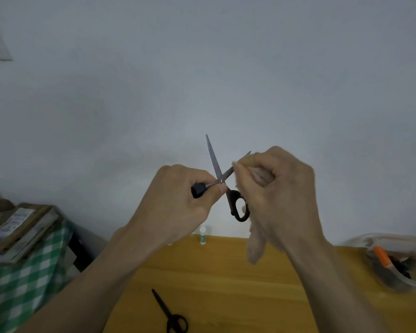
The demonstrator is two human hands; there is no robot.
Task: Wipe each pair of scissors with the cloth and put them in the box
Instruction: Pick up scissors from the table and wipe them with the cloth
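Midway through wiping, the left hand (178,195) gripped one handle of the opened scissors (222,179), raised above the table (214,272). The right hand (276,188) pinched the cloth (256,248) around one blade. Next, probably the other blade, then the box (392,260) at right.

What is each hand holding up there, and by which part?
The left hand grips one black handle of the open steel-bladed scissors. The right hand pinches a beige cloth around the other blade.
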